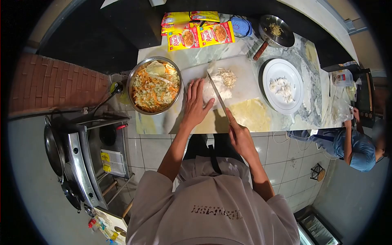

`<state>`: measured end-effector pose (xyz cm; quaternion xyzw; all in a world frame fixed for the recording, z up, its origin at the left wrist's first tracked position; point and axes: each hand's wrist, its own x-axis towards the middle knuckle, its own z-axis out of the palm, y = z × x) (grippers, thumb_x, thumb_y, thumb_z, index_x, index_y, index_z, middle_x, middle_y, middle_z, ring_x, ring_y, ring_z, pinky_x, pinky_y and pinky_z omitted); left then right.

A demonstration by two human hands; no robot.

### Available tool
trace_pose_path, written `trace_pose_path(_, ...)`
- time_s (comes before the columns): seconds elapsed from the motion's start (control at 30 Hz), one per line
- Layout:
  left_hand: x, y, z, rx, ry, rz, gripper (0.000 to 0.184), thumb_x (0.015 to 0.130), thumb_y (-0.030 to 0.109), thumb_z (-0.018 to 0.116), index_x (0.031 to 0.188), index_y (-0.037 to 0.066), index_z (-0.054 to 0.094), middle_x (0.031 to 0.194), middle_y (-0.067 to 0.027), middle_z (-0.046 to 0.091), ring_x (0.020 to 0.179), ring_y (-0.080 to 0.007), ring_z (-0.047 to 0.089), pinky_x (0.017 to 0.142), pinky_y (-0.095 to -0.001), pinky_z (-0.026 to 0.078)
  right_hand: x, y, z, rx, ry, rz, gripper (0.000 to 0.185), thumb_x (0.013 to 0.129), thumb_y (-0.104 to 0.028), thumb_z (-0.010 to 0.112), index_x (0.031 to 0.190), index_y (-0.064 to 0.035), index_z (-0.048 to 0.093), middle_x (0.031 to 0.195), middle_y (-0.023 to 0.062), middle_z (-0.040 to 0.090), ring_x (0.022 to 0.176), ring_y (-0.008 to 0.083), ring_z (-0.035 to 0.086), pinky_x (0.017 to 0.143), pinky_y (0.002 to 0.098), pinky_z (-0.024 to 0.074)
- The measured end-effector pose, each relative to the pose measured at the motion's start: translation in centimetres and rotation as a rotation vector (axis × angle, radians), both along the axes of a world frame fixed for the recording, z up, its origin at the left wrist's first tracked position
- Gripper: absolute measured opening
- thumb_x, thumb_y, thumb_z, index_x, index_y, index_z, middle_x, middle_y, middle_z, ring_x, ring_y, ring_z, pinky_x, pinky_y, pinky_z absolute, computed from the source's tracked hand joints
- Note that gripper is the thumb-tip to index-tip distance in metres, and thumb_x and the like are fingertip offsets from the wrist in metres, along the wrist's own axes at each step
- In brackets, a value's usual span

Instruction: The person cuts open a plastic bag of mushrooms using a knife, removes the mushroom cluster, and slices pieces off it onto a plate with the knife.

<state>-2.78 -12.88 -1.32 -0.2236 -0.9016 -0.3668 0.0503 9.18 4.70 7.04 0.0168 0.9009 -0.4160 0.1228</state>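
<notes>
Your right hand (239,132) wraps the knife (222,102); your left hand (196,105), fingers spread, rests against the white food (226,91) on the board (248,90). It looks light, soft, perhaps slippery; hold its left edge, clear of the blade.

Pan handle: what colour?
The pan handle is reddish brown, seen in the head view.

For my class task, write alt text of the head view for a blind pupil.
A person's right hand holds a knife across pale food on a board, the left hand against the food. A bowl of chopped mix stands to the left, a plate of white pieces to the right; yellow packets and a pan lie beyond.
</notes>
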Motion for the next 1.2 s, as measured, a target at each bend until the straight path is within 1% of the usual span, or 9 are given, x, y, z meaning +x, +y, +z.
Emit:
trace_pose_path(0.23, -0.3, -0.5, -0.3, -0.024, -0.034, -0.030, 0.075, 0.090, 0.032, 0.062, 0.146, -0.002, 0.025, 0.149, -0.0226, 0.029, 0.140, -0.0418, 0.025, 0.115, -0.0490, 0.022, 0.4, 0.4, -1.3, 0.036, 0.009, 0.036, 0.081, 0.083, 0.006, 0.057, 0.153, -0.0167, 0.023, 0.100, 0.0256, 0.063, 0.079, 0.0461, 0.061, 0.066, 0.0517, 0.0474)
trace_pose_path(0.3, -0.3, -0.8, -0.4, -0.012, -0.082, -0.055, 0.080, 0.090, 0.034, 0.063, 0.148, -0.001, 0.022, 0.151, -0.0228, 0.026, 0.140, -0.0418, 0.024, 0.115, -0.0481, 0.023, 0.4, 0.4, -1.4, 0.028, 0.086, 0.028, 0.082, 0.081, 0.010, 0.052, 0.153, -0.0174, 0.023, 0.073, 0.0208, 0.059, 0.065, 0.0400, 0.059, 0.064, 0.0478, 0.0456)
trace_pose_path(0.43, -0.4, -1.2, -1.0, -0.016, -0.086, -0.081, 0.084, 0.088, 0.037, 0.064, 0.149, 0.000, 0.019, 0.152, -0.0227, 0.024, 0.140, -0.0424, 0.024, 0.114, -0.0482, 0.024, 0.4, 0.4, -1.5, 0.030, 0.091, 0.033, 0.082, 0.082, 0.010, 0.053, 0.153, -0.0171, 0.023, 0.072, 0.0214, 0.060, 0.064, 0.0408, 0.059, 0.062, 0.0496, 0.0440)
trace_pose_path(0.5, -0.4, -1.3, -1.3, -0.018, -0.082, -0.082, 0.086, 0.088, 0.039, 0.065, 0.149, 0.000, 0.019, 0.152, -0.0225, 0.023, 0.140, -0.0426, 0.024, 0.114, -0.0486, 0.024, 0.6, 0.4, -1.6, 0.088, 0.057, 0.058, 0.083, 0.083, 0.003, 0.058, 0.153, -0.0187, 0.020, 0.095, 0.0231, 0.064, 0.074, 0.0445, 0.061, 0.064, 0.0502, 0.0487)
trace_pose_path(0.53, -0.4, -1.3, -1.3, -0.018, -0.083, -0.083, 0.086, 0.088, 0.039, 0.065, 0.149, 0.000, 0.019, 0.152, -0.0225, 0.023, 0.140, -0.0426, 0.024, 0.114, -0.0486, 0.024, 0.6, 0.4, -1.7, 0.088, 0.057, 0.057, 0.083, 0.083, 0.003, 0.058, 0.153, -0.0187, 0.020, 0.095, 0.0231, 0.064, 0.074, 0.0445, 0.061, 0.064, 0.0502, 0.0487)
trace_pose_path(0.73, -0.4, -1.3, -1.0, -0.037, -0.063, -0.090, 0.084, 0.087, 0.038, 0.066, 0.147, 0.000, 0.021, 0.152, -0.0222, 0.024, 0.139, -0.0425, 0.025, 0.113, -0.0491, 0.025, 0.4, 0.4, -1.7, 0.167, 0.031, 0.066, 0.081, 0.085, -0.001, 0.057, 0.154, -0.0191, 0.019, 0.084, 0.0210, 0.065, 0.067, 0.0430, 0.061, 0.061, 0.0502, 0.0484)
trace_pose_path(0.93, -0.4, -1.2, -0.9, -0.025, -0.048, -0.100, 0.082, 0.087, 0.035, 0.067, 0.147, 0.000, 0.023, 0.150, -0.0218, 0.027, 0.138, -0.0422, 0.027, 0.113, -0.0485, 0.026, 0.0, 0.4, -2.0, 0.257, -0.084, 0.123, 0.085, 0.085, -0.002, 0.057, 0.155, -0.0185, 0.011, 0.074, 0.0245, 0.062, 0.061, 0.0434, 0.060, 0.059, 0.0515, 0.0478)
trace_pose_path(1.0, -0.4, -1.2, -0.9, -0.027, -0.052, -0.094, 0.082, 0.087, 0.035, 0.067, 0.147, 0.000, 0.023, 0.150, -0.0219, 0.027, 0.138, -0.0420, 0.027, 0.113, -0.0483, 0.026, 0.2, 0.3, -2.8, 0.222, 0.005, 0.100, 0.071, 0.091, -0.002, 0.051, 0.153, -0.0169, 0.019, 0.058, 0.0244, 0.054, 0.056, 0.0447, 0.056, 0.056, 0.0519, 0.0423)
trace_pose_path(1.2, -0.5, -1.1, -0.9, -0.026, -0.062, -0.096, 0.083, 0.086, 0.034, 0.068, 0.147, 0.001, 0.023, 0.150, -0.0218, 0.027, 0.139, -0.0414, 0.027, 0.114, -0.0481, 0.025, 0.5, 0.8, -4.1, 0.141, 0.075, 0.104, 0.072, 0.088, -0.001, 0.053, 0.152, -0.0111, 0.022, 0.061, 0.0235, 0.055, 0.055, 0.0440, 0.055, 0.055, 0.0504, 0.0428)
